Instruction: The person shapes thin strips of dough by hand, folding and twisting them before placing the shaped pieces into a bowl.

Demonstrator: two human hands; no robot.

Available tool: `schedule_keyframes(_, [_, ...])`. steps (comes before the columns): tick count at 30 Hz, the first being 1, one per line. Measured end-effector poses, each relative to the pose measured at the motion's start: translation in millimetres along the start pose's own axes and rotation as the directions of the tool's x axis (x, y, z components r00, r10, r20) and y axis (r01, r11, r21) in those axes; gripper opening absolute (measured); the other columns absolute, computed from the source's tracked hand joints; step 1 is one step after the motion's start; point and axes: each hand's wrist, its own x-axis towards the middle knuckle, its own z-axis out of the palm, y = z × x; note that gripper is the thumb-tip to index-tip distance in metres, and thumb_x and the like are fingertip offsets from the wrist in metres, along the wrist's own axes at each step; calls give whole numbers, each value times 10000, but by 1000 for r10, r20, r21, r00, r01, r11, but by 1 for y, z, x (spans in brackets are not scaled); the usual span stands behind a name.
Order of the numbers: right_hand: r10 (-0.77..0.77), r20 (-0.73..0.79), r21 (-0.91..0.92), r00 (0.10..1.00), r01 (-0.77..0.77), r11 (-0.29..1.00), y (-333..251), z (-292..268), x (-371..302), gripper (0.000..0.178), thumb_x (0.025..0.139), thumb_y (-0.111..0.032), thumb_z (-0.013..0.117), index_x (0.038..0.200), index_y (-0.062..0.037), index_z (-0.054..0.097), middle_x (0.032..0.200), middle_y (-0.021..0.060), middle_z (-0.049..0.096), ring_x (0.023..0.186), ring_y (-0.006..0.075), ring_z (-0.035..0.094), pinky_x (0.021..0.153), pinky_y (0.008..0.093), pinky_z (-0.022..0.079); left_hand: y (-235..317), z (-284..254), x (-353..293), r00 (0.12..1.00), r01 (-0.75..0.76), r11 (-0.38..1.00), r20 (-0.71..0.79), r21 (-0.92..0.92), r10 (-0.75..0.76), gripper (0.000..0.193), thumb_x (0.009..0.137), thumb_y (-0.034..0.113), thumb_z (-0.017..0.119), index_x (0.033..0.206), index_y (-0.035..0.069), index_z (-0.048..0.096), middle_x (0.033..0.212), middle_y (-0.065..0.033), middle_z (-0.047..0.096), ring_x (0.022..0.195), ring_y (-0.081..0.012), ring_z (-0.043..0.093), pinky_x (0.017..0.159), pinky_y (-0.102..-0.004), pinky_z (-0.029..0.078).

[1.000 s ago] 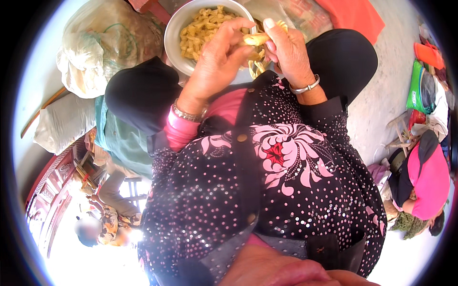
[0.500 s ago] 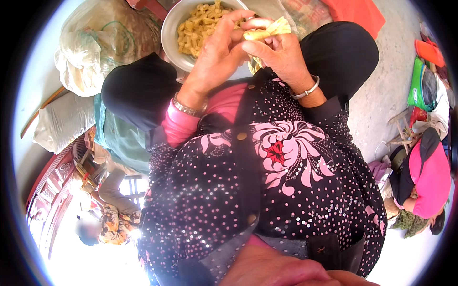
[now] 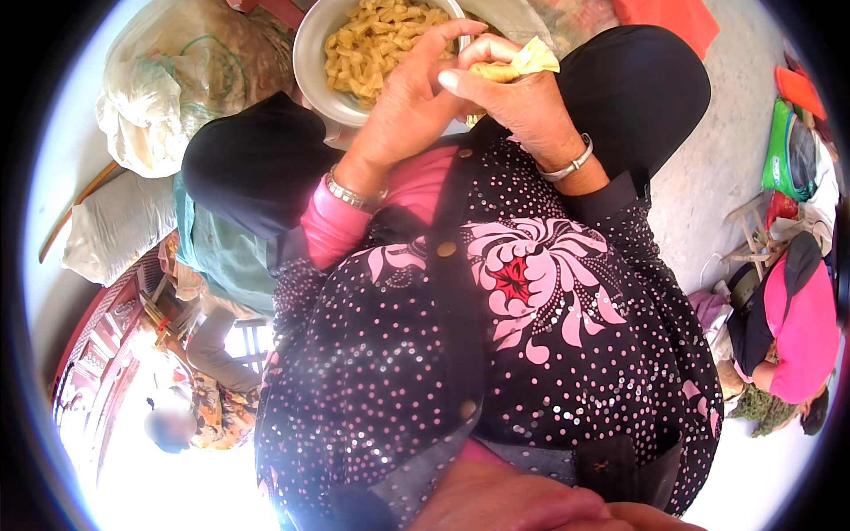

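My two hands meet over my lap, working on a pale yellow, folded leaf-like strip (image 3: 535, 58). My right hand (image 3: 529, 115) is closed around it, thumb laid across, and its loose end sticks out above the fingers. My left hand (image 3: 400, 115) comes in from the other side with bent fingers, its fingertips at the strip; part of that grip is hidden behind the right thumb. Just beyond my left hand stands a white bowl (image 3: 308, 66) with many short yellow knotted pieces (image 3: 376, 44) in it.
A large filled plastic sack (image 3: 168, 88) stands at the far left, with a white bag (image 3: 119, 221) nearer. An orange-red sheet (image 3: 673, 22) lies at the far right. One person in pink (image 3: 801, 327) sits at right, another in a patterned top (image 3: 217, 411) at left.
My hands have shifted slightly, and the strip has turned so that its loose end points further up and right. The view has moved a little.
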Motion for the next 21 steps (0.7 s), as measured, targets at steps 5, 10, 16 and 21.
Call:
schedule_keyframes(5, [108,-59,133,992,-99,986,-16,-3,-13,85,829,-59,665,812,-73,583,626,-67,490,484,-9,377,428,167,266,1,10,-5,1000,28,987,3,-156,-28,461,854,-23,537,1295,39,417,817,-3,618,746,-56,557,661,-211,464])
schedule_keyframes(10, [140,-79,223,987,-119,967,-17,-9,-19,92,814,-24,662,847,-65,586,646,-64,497,482,-6,356,427,160,255,-2,13,-6,999,-30,999,-17,-35,29,437,844,-11,578,1262,44,461,736,15,599,716,-36,542,659,-199,449])
schedule_keyframes(16, [91,-65,182,994,-78,980,-20,-20,-24,124,795,4,658,901,-19,598,774,42,626,647,86,603,566,193,477,-2,17,-7,996,-81,995,-42,54,83,400,840,14,616,1222,45,499,681,17,585,670,-37,536,647,-190,442])
schedule_keyframes(21, [65,-39,-120,997,-69,990,-28,-23,-20,165,862,-159,665,938,-28,599,699,-20,561,541,14,480,461,163,366,2,18,-4,993,-78,996,-96,-43,74,368,862,40,626,1208,37,501,707,-1,608,668,-42,550,636,-200,455])
